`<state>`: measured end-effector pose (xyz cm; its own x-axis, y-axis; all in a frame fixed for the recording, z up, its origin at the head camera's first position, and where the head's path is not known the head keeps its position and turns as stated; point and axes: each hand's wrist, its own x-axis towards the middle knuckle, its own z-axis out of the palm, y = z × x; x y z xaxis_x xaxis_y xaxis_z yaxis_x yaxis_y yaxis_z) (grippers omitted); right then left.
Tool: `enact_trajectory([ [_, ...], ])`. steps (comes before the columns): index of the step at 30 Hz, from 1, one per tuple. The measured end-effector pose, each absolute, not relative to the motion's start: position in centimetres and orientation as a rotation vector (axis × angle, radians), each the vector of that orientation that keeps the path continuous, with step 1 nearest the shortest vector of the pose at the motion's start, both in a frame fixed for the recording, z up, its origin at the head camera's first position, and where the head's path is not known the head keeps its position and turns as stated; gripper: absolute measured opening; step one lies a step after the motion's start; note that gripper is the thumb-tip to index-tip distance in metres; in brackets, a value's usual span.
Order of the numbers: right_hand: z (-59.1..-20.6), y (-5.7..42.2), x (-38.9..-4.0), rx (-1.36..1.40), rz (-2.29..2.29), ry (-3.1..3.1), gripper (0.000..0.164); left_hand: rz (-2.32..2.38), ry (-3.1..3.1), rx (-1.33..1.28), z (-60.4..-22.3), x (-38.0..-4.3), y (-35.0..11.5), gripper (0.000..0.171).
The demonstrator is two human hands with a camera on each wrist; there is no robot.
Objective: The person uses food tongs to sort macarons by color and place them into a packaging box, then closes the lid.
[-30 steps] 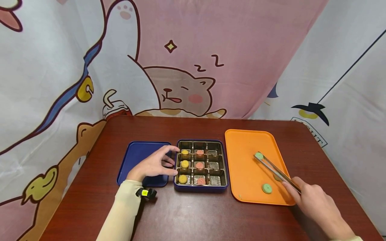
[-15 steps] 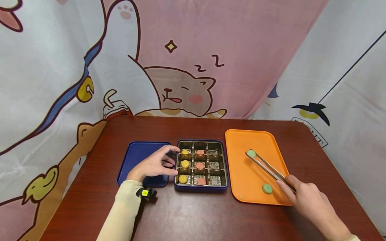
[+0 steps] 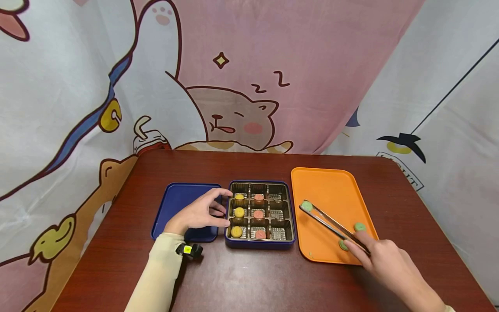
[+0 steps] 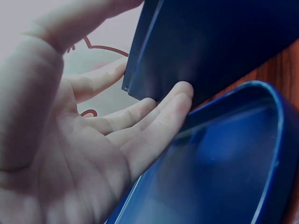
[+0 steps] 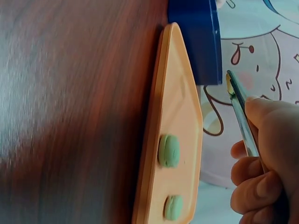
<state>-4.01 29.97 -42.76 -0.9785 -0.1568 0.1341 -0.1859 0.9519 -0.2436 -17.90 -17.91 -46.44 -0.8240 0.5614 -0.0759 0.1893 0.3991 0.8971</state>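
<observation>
My right hand grips metal tongs, whose tips pinch a green macaron above the left part of the orange tray. Two more green macarons lie on that tray, one nearer and the other farther back in the right wrist view. My left hand touches the left side of a dark blue box with its fingers spread. Inside, a gold divided insert holds yellow macarons down the left column and pink macarons down the middle. The right column holds none.
A blue lid lies to the left of the box, partly under my left hand and forearm. The brown table carries everything. A cartoon-printed curtain hangs behind the table.
My right hand has carried the tongs and green macaron leftwards across the orange tray, closer to the box. The left hand and the box have stayed put.
</observation>
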Motion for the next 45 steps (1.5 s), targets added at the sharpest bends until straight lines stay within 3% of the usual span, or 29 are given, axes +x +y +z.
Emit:
enact_trajectory([
  [2,-42.8,29.5,-3.9,0.295,0.389,-2.966,0.023,1.401,2.295,0.652,-46.4,-17.9,-17.9,0.08],
  [8,-42.6,28.3,-3.5,0.392,0.34,-2.881,0.038,1.384,2.303,0.662,-46.3,-18.0,-17.9,0.08],
  [21,-42.3,26.5,-2.5,0.612,0.318,-2.847,0.032,1.386,2.3,0.654,-46.0,-18.0,-17.8,0.08],
  [28,-42.3,26.2,-2.4,0.61,0.32,-2.898,0.025,1.389,2.302,0.655,-46.1,-18.2,-17.8,0.079],
  [45,-42.5,26.3,-2.4,0.593,0.303,-2.91,0.024,1.363,2.315,0.641,-46.3,-18.0,-17.9,0.081],
])
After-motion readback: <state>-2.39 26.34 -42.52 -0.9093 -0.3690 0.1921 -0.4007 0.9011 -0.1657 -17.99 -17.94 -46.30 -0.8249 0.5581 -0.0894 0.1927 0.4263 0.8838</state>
